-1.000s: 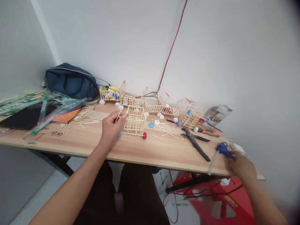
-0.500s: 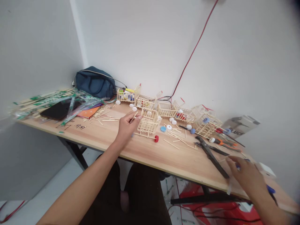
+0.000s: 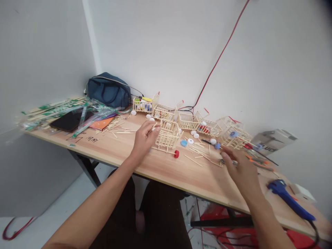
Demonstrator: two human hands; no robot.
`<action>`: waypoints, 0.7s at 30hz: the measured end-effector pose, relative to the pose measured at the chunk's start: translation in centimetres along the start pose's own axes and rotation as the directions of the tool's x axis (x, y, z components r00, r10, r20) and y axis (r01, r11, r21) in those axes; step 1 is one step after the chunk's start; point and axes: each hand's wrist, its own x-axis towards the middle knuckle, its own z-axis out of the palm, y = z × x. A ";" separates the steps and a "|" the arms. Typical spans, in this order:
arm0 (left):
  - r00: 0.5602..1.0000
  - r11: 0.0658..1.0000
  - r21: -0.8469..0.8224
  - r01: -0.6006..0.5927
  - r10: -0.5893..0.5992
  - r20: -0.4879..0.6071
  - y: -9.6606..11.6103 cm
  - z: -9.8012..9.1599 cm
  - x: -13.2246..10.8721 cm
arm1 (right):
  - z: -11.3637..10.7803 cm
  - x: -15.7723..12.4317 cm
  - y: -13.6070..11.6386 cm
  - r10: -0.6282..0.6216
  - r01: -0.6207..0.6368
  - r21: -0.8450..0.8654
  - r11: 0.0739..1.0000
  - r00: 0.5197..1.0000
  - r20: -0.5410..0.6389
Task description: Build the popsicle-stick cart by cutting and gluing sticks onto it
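My left hand (image 3: pixel 144 137) is closed in a pinch on a short wooden stick (image 3: pixel 154 126), right beside a small cart of glued sticks (image 3: pixel 168 137). This cart has a red bottle-cap wheel (image 3: pixel 176 154) on an axle at its near side. My right hand (image 3: pixel 240 168) hovers over the pliers (image 3: pixel 223 161), thumb and forefinger slightly apart. It hides most of the pliers, and its other fingers are hard to make out. To its right, a blue glue gun (image 3: pixel 290 199) lies on the table.
More stick carts (image 3: pixel 188 121) line the wall. Loose cut sticks (image 3: pixel 198 149) and a blue cap (image 3: pixel 184 143) lie mid-table. A phone (image 3: pixel 70 121), bagged sticks (image 3: pixel 59 107) and a blue pouch (image 3: pixel 110 90) occupy the left. Orange-handled pliers (image 3: pixel 261 163) and a box (image 3: pixel 275 141) stand right.
My right hand has moved left from the glue gun to over the pliers, uncovering the gun. My left hand keeps its pinch beside the cart. The view has shifted slightly.
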 end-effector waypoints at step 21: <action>0.832 0.886 0.254 -0.387 0.217 0.510 4.6 -1.2 6.6 | 4.3 8.1 -14.1 -0.101 0.005 0.616 0.788 0.987 0.123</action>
